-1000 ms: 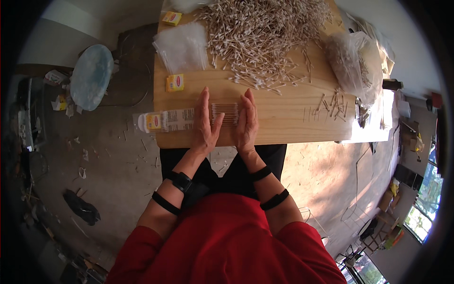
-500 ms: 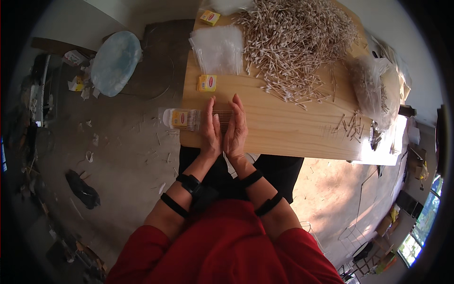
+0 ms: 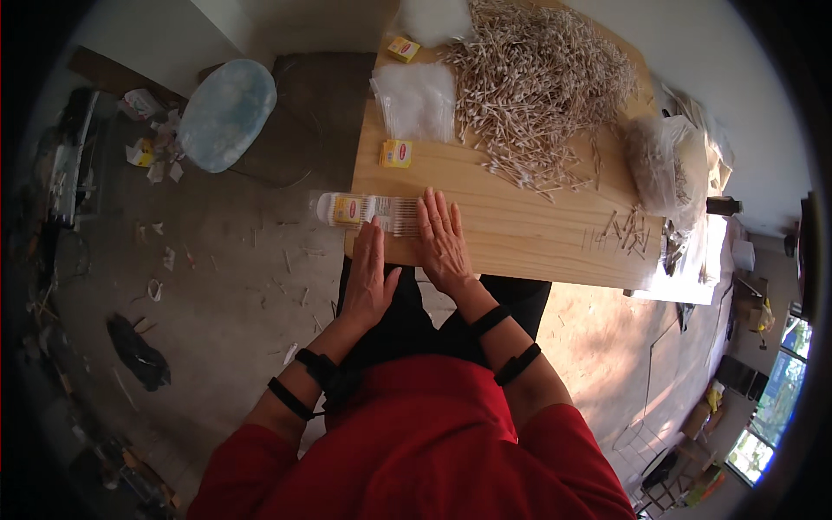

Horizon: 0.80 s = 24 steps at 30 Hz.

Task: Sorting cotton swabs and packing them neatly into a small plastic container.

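A clear plastic bag (image 3: 362, 211) lies at the table's near left corner, its left end out over the edge, with a yellow card (image 3: 347, 210) in it. A row of cotton swabs (image 3: 402, 217) extends from the bag's right part; I cannot tell where its opening ends. My right hand (image 3: 445, 250) rests at the right end of the swabs, fingers straight and close together. Below the bag, my left hand (image 3: 371, 282) points upward with stretched fingers, its tips at or near the bag's lower edge. Neither hand grips anything.
A large heap of loose cotton swabs (image 3: 542, 82) covers the table's far part. Empty clear bags (image 3: 416, 100) and yellow cards (image 3: 396, 154) lie left of it. A few swabs (image 3: 628, 232) and a filled plastic bag (image 3: 663, 165) are at the right. A pale blue stool (image 3: 227, 115) stands beside the table.
My hands have parted. The left moved down and off the swabs, while the right shifted slightly right and turned flatter at their end. More of the bag and swabs shows now.
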Available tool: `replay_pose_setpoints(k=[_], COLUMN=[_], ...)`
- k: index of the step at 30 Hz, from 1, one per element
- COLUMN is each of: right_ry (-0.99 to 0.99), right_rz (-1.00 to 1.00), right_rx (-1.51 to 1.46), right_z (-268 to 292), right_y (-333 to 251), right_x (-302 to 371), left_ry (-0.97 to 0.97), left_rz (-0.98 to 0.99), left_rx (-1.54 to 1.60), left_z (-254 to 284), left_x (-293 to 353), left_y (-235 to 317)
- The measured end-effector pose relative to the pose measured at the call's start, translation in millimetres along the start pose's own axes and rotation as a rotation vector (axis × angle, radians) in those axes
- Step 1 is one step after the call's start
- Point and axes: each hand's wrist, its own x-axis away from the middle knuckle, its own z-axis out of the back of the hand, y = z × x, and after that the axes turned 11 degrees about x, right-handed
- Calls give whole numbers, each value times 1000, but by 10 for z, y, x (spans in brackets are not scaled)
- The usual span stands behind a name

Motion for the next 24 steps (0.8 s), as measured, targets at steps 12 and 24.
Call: replay_pose_setpoints(k=[12,24], right_ry=[12,217], right_rz=[-42,-99], right_rx=[77,-53], right_z=[-13,230], right_y=[-40,40], right_x=[-16,168], left_ry=[-301,-333], left_rz=[-43,46], left_rx=[-477,-604], left_z=[-42,-57], left_x=[-468,-504], left_y=[-83,32])
